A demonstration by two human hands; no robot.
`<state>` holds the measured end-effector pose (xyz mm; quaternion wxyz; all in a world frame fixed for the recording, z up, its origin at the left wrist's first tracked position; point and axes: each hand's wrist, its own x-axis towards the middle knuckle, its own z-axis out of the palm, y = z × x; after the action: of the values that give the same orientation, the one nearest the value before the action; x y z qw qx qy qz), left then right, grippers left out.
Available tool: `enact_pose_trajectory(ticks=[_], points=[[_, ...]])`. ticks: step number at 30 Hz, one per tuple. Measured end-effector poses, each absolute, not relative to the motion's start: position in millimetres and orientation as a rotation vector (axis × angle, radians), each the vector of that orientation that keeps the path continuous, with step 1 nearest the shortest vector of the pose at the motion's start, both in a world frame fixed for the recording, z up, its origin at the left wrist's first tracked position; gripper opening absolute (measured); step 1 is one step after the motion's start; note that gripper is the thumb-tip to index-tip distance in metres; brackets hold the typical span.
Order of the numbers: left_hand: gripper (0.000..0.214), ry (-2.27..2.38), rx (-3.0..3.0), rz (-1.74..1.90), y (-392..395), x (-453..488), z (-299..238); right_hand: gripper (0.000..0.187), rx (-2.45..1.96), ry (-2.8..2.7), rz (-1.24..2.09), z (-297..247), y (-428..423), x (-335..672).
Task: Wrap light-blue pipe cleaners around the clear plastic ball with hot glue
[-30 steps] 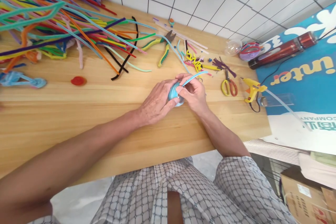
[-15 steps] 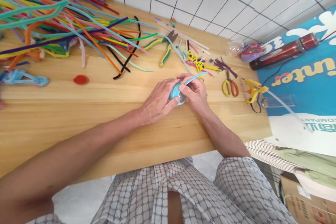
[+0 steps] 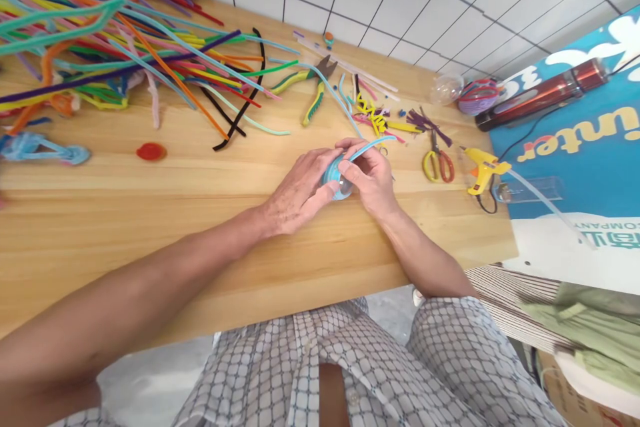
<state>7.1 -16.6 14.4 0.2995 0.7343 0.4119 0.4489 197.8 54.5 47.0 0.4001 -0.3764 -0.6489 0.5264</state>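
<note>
Between my two hands, just above the wooden table [image 3: 210, 187], is a clear ball [image 3: 346, 185] partly wrapped in light blue pipe cleaner. My left hand [image 3: 300, 190] is closed around its left side. My right hand [image 3: 369, 177] grips the right side, its thumb pressed on the blue wrapping. A loose end of the light blue pipe cleaner [image 3: 375, 142] sticks out over the right fingers. The fingertips behind the ball are partly hidden.
A heap of coloured pipe cleaners [image 3: 165, 60] covers the back left. Beyond my hands lie green-yellow pliers [image 3: 315, 90]. Scissors [image 3: 438, 163], a yellow glue gun [image 3: 484, 170] and a red cylinder [image 3: 545, 97] are at right. A red lid-like disc [image 3: 151, 151] lies at left.
The view has shifted slightly. My left thumb has slid a little to the left along the ball; both hands otherwise keep the same hold.
</note>
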Motion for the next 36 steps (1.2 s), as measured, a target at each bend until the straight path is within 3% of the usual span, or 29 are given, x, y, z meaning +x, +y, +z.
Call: enact_pose_trajectory(ticks=[10,36], points=[[0.063,1.114,1.885,1.226,-13.3,8.2,13.8,0.042,-0.906,-1.636,1.342,45.2,53.4,198.0],[0.052,1.102,1.992,1.343,-10.2,8.6,5.5,0.055,-1.002,-1.558,1.401,49.0,61.9,196.9]])
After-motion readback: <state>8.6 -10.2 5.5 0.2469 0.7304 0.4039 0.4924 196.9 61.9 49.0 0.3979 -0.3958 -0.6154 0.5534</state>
